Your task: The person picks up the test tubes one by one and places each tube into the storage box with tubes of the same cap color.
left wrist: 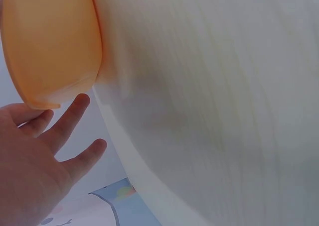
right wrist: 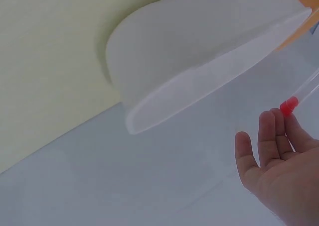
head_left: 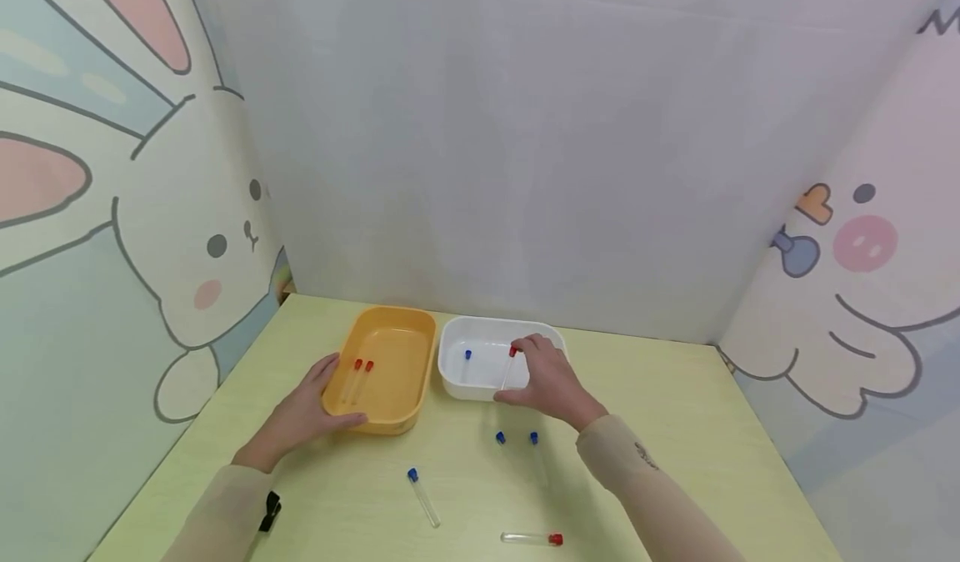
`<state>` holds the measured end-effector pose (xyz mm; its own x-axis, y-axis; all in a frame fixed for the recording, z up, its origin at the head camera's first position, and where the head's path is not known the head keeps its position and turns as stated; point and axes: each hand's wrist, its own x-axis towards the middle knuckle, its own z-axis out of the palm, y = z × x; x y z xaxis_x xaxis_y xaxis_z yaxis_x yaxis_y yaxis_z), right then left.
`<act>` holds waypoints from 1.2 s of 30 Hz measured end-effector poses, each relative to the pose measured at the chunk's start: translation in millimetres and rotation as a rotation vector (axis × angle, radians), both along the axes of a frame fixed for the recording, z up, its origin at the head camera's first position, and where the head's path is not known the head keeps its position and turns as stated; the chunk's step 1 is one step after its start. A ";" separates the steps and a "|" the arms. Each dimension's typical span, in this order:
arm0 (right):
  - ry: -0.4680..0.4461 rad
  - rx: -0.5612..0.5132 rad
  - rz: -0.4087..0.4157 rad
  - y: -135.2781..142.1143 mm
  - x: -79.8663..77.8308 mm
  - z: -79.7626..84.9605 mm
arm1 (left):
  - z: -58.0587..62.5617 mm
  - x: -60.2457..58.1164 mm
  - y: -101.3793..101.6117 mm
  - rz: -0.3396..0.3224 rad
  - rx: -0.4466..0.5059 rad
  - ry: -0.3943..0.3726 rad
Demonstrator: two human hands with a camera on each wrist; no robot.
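Note:
My left hand (head_left: 303,408) holds the near left corner of an orange tray (head_left: 405,370), thumb along the front rim. In the left wrist view, spread fingers lie at the orange tray's rim. Two red-capped test tubes (head_left: 357,365) lie inside it. With fingertips at its red cap and thumb near the other end, my right hand (head_left: 551,385) holds a clear test tube (head_left: 507,370) over a white tray (head_left: 465,392). The right wrist view shows the red cap (right wrist: 288,105) against the fingertips. A blue-capped test tube (head_left: 467,357) lies in the white tray.
On the pale wooden table (head_left: 675,445), nearer the person, lie a blue-capped tube (head_left: 423,497) and a red-capped tube (head_left: 528,538). Two more blue caps (head_left: 534,439) show in front of the white tray. A pale curtain (head_left: 487,145) stands behind, with cartoon-printed sheets at both sides.

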<state>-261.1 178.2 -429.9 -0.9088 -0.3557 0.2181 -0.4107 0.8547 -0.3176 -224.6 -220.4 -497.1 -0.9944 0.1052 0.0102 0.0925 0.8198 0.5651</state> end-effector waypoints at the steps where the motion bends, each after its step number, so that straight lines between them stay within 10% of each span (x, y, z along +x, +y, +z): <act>1: -0.004 0.000 0.008 -4.0 -1.0 0.7 | 0.2 -0.1 0.1 0.000 0.000 -0.003; 36: -0.089 -0.024 0.149 -136.1 -16.5 -18.8 | -4.5 0.1 -2.7 0.004 0.014 0.018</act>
